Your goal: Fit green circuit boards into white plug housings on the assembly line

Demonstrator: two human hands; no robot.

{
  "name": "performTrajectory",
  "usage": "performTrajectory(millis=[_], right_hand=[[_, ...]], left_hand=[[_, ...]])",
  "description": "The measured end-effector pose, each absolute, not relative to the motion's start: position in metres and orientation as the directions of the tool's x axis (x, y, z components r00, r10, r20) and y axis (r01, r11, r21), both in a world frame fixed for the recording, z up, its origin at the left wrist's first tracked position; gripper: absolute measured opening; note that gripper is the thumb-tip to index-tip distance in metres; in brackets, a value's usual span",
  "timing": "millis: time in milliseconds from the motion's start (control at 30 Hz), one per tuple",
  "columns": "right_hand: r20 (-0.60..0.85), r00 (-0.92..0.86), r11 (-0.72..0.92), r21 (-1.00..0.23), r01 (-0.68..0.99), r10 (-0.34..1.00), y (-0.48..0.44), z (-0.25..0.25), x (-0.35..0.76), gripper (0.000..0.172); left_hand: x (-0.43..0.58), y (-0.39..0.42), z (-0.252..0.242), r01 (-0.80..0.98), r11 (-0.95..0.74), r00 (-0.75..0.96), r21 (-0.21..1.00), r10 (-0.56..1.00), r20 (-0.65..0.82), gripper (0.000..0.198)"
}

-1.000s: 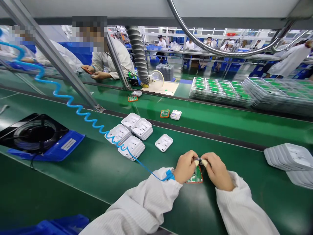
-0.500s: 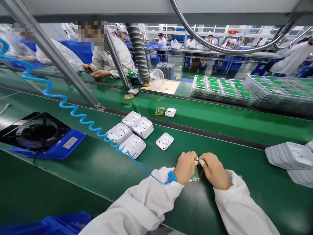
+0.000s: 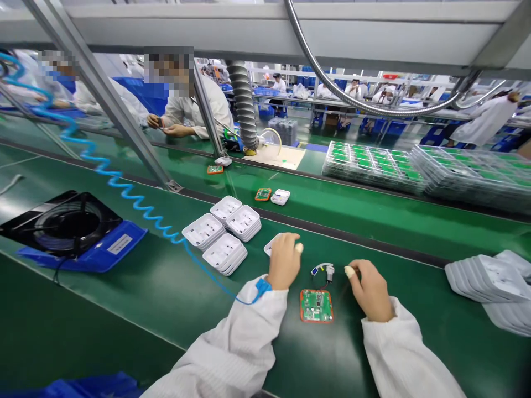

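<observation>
My left hand point(image 3: 285, 260) reaches over a single white plastic housing point(image 3: 270, 243), covering most of it. Its index finger is stretched out and its thumb stands apart, so it is open, though contact with the housing cannot be told. My right hand point(image 3: 369, 290) hovers at the right, thumb and finger tips together with nothing visible between them. Pale finger cots cover some fingertips. Between the hands lies a green circuit board point(image 3: 317, 305) with an orange-red rim. Just above it lies a small grey cylindrical part point(image 3: 329, 273) with wires and a small blue-and-white piece point(image 3: 315, 271).
Stacked white housings point(image 3: 224, 251) stand left, more housings point(image 3: 489, 279) right. A coiled blue cord point(image 3: 136, 204) runs to my left wrist. A black fan point(image 3: 74, 221) lies far left. Trays of green boards point(image 3: 373, 163) sit beyond the belt. A co-worker point(image 3: 203, 105) sits opposite.
My hands have parted, letting go of the small wired part, which now lies above the board. The left hand has moved left over the single housing, and the whole board is visible.
</observation>
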State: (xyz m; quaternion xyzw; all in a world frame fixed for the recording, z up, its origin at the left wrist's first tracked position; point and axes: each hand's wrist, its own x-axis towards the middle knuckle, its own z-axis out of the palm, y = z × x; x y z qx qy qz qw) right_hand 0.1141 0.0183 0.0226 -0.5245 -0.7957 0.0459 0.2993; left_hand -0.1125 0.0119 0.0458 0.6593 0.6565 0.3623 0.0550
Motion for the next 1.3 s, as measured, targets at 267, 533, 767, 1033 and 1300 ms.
performTrajectory(millis=[267,533,767,1033,1300], right_hand=[[0.222,-0.386,0.431,-0.216,0.876,0.895,0.009,0.010,0.070,0.016],[0.384,-0.438,0.581,-0.499,0.643,0.813,-0.007,0.034,0.059,0.017],[0.492,-0.364,0.567,-0.365,0.739,0.791,0.001,0.036,0.071,0.027],[0.493,-0.458,0.652,-0.354,0.671,0.739,0.002,0.030,0.067,0.020],[0.493,-0.308,0.561,-0.530,0.635,0.814,-0.006,0.047,0.074,0.012]], left_hand=[[-0.164,0.040,0.029,0.884,0.238,-0.332,0.403,0.925,0.183,0.005],[-0.109,0.008,0.034,0.609,0.014,-0.120,0.793,0.990,0.074,0.028],[-0.086,-0.007,0.035,0.008,0.056,0.134,0.998,0.989,-0.057,0.053],[-0.084,-0.007,0.030,0.030,0.104,0.065,0.994,0.992,-0.106,0.017],[-0.085,-0.008,0.038,0.258,0.000,-0.127,0.966,0.991,0.034,0.012]])
